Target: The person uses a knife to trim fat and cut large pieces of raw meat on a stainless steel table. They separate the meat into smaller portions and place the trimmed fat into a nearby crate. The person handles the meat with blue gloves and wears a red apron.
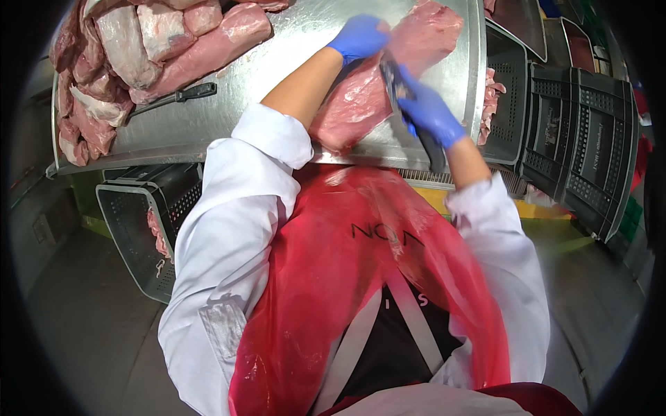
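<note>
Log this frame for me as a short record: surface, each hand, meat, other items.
Surface: metal table
Left hand: blue-gloved, blurred, at the far edge of the meat slab; grip unclear
Right hand: blue-gloved, holding a dark long tool over the slab's right side; exact type unclear
Other meat: meat pile, left
Other items: black-handled tool beside the pile; left crate and right crate, both holding meat pieces

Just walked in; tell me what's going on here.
The gloved right hand holds a dark tool at a slab of meat on a metal table. The left hand is by the slab's far left side, its grip blurred. A meat pile lies to the left, with a black-handled implement beside it.
</note>
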`<move>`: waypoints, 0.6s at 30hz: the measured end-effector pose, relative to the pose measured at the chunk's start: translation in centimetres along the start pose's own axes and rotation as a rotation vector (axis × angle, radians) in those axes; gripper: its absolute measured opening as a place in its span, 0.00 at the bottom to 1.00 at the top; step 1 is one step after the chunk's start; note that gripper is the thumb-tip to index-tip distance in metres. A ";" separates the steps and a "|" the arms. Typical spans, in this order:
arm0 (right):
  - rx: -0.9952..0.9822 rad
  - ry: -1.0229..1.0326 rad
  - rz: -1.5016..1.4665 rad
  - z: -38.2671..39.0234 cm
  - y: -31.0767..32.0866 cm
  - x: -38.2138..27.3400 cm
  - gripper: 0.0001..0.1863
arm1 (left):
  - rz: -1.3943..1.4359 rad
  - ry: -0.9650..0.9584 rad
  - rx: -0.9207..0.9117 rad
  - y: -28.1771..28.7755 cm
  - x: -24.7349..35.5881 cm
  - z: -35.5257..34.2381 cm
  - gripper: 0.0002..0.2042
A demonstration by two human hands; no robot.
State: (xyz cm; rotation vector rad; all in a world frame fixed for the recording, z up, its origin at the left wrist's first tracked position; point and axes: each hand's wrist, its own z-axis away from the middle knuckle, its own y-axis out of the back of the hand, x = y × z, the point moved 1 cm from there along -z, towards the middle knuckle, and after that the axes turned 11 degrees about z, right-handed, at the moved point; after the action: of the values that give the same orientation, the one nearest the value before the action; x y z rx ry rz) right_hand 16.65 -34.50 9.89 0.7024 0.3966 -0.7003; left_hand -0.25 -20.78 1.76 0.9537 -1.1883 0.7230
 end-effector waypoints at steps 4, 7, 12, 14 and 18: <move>0.180 0.185 0.059 -3.5 -1.8 -0.7 0.38 | -0.027 -0.060 -0.081 -0.8 -0.1 -0.9 0.12; 0.030 0.026 -0.018 3.0 -4.7 0.5 0.39 | 0.250 -0.011 -0.039 0.9 3.1 1.4 0.13; 0.076 0.056 -0.119 -2.2 -5.6 -1.2 0.41 | 0.186 -0.170 -0.073 0.1 4.7 2.6 0.15; 0.086 0.012 -0.115 -0.6 -7.7 -1.1 0.41 | 0.165 -0.219 -0.082 0.7 5.1 2.9 0.14; -0.023 -0.022 -0.190 8.2 -12.5 -2.1 0.40 | 0.422 -0.307 -0.047 3.8 8.1 5.4 0.11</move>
State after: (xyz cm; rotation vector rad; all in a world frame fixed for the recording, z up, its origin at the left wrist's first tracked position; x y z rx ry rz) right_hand 7.24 -46.21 11.26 0.6400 0.4539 -0.8806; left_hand -3.97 -24.13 10.94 0.7994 -1.7004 0.8961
